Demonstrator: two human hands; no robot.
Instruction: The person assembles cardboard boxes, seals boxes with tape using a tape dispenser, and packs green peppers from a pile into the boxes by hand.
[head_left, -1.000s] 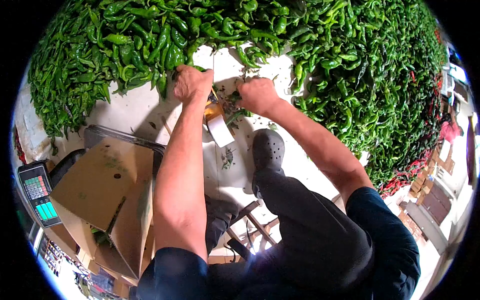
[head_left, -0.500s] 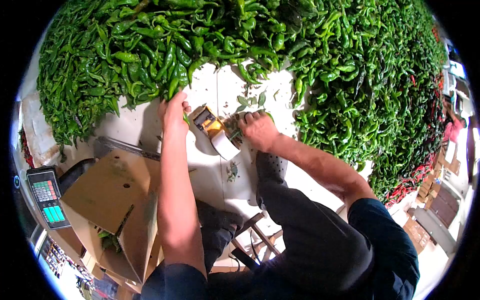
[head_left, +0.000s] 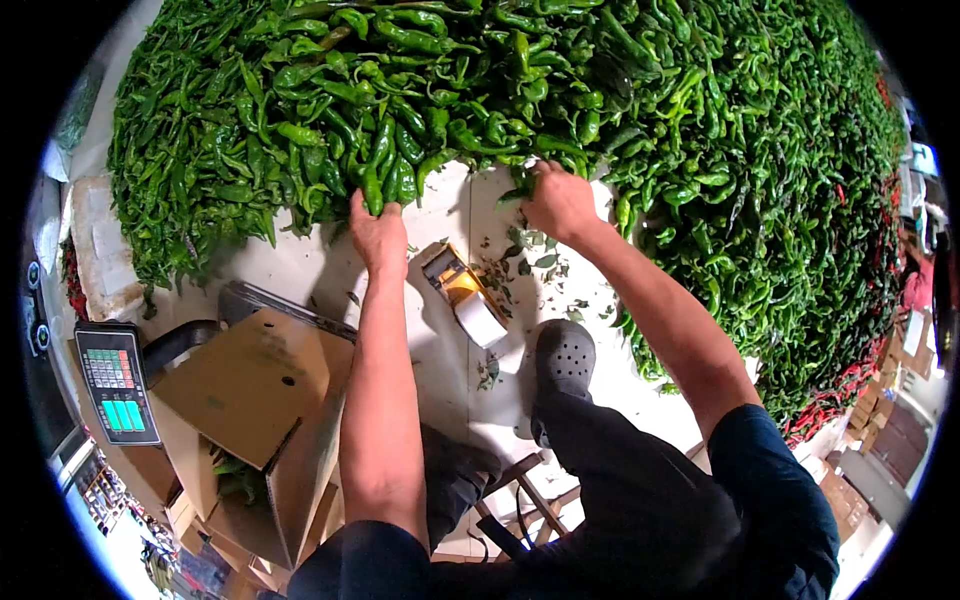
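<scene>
A large heap of green peppers [head_left: 480,90] covers the upper part of the white floor [head_left: 430,360]. My left hand [head_left: 380,235] is at the heap's lower edge, its thumb and fingers apart around the tip of a green pepper [head_left: 372,188]. Farther right, my right hand [head_left: 562,203] is closed at the heap's edge beside a green pepper; its fingertips are partly hidden, so what they hold is unclear. Between and below my hands lies a yellow and black tape dispenser [head_left: 465,292] with a white roll. Loose leaves [head_left: 525,255] are scattered beside it.
An open cardboard box [head_left: 245,390] with some green peppers inside stands at lower left, next to a scale display [head_left: 117,380]. My foot in a grey clog [head_left: 565,360] rests on the floor. Red peppers [head_left: 830,405] lie at the right edge. Stacked cartons are beyond.
My left hand has moved to a pepper at the heap's edge. My right hand has gone from the leaves up to the heap. The view has shifted, and the clog shows more fully.
</scene>
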